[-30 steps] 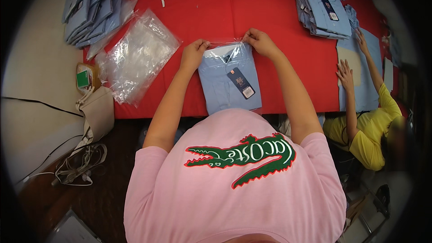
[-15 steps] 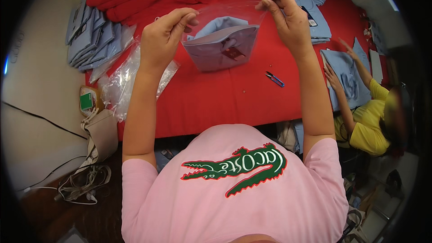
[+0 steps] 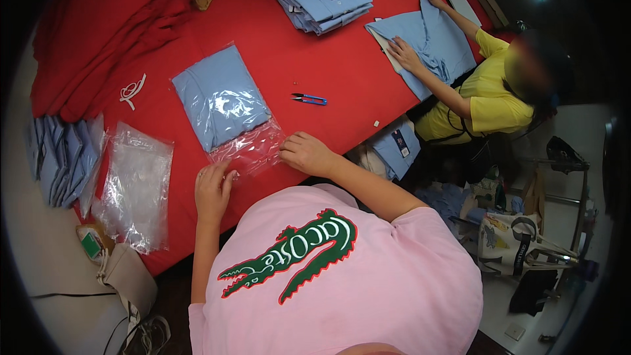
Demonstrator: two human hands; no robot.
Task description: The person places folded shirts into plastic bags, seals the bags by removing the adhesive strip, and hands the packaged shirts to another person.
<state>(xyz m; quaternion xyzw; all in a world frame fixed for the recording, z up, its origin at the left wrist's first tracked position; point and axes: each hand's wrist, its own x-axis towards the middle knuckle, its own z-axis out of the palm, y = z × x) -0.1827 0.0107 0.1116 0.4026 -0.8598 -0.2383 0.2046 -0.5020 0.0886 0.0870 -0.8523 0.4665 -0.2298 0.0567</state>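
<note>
- While both hands work the open end of the bag, the red table (image 3: 328,59) spreads out beyond the fingertips, its near edge under the wrists.
- Further past the fingers, the folded blue shirt (image 3: 217,95) lies flat inside the clear plastic bag (image 3: 227,108), pushed to the far end.
- Left of the left hand, a stack of empty clear bags (image 3: 135,187) waits near the table's edge.
- At the bag's empty flap (image 3: 250,151), the left hand (image 3: 211,190) presses its near corner with fingers loosely curled; the right hand (image 3: 307,153) pins the opposite corner, fingers bent, gripping nothing else.
- Judged from this, sealing is in hand; next, the flap likely needs folding over and smoothing flat.
- Beyond the right fingers, small blue snips (image 3: 310,98) lie untouched.
</note>
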